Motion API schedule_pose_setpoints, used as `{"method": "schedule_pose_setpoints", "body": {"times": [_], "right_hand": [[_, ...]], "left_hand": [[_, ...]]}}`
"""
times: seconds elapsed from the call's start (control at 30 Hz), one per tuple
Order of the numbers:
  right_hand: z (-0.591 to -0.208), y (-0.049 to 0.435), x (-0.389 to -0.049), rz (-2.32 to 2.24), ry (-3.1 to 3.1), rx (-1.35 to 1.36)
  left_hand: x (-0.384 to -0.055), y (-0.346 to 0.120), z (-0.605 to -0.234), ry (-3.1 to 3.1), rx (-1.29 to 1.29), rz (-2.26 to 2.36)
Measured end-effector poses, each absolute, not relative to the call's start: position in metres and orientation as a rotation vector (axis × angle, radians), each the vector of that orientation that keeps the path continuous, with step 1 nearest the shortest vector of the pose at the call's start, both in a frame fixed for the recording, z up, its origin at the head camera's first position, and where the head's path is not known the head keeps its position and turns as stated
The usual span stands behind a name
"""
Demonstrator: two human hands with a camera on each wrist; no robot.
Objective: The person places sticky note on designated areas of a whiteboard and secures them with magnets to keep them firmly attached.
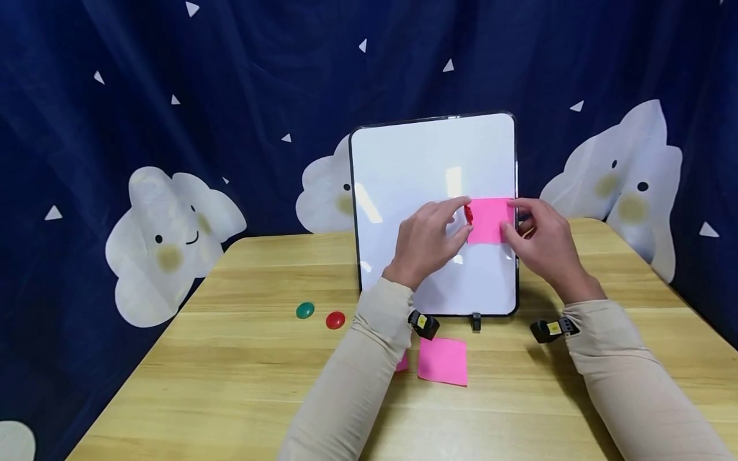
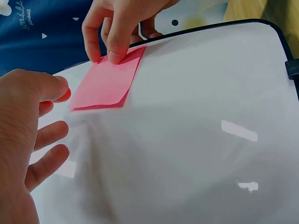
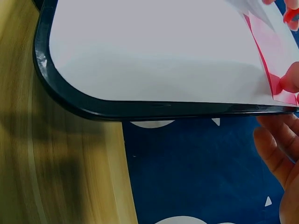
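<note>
A whiteboard (image 1: 426, 160) with a black frame stands upright on the table. Against its right part lies a pink sticky note (image 1: 487, 221), whose near edge lifts a little off the surface in the left wrist view. My right hand (image 1: 544, 243) pinches the note at the board's right edge; in the right wrist view the thumb (image 3: 290, 80) is in front and other fingers are behind the frame. Between thumb and index finger, my left hand (image 1: 426, 240) holds a red round magnet (image 1: 468, 214) beside the note's left edge. The magnet is partly hidden by the fingers.
Left of the board, a green round magnet (image 1: 305, 310) and a red one (image 1: 336, 320) lie on the wooden table (image 1: 230, 384). Another pink note (image 1: 442, 362) lies in front, and one more (image 1: 401, 363) is mostly behind the left sleeve. A dark blue curtain (image 1: 259, 64) hangs behind.
</note>
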State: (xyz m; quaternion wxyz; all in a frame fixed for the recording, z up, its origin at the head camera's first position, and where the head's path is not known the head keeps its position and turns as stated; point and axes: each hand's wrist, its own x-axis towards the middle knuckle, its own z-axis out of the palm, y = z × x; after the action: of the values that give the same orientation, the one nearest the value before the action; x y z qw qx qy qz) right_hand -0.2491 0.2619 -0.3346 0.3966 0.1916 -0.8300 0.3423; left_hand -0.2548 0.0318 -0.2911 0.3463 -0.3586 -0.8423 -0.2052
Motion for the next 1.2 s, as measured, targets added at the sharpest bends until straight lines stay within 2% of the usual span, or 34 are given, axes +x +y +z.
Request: {"method": "schedule_pose_setpoints", "body": {"times": [1.2], "right_hand": [[-0.337, 0.267, -0.252, 0.854, -2.083, 0.497]], "left_hand": [[-0.272, 0.071, -0.286, -2.127, -0.853, -0.301]]}}
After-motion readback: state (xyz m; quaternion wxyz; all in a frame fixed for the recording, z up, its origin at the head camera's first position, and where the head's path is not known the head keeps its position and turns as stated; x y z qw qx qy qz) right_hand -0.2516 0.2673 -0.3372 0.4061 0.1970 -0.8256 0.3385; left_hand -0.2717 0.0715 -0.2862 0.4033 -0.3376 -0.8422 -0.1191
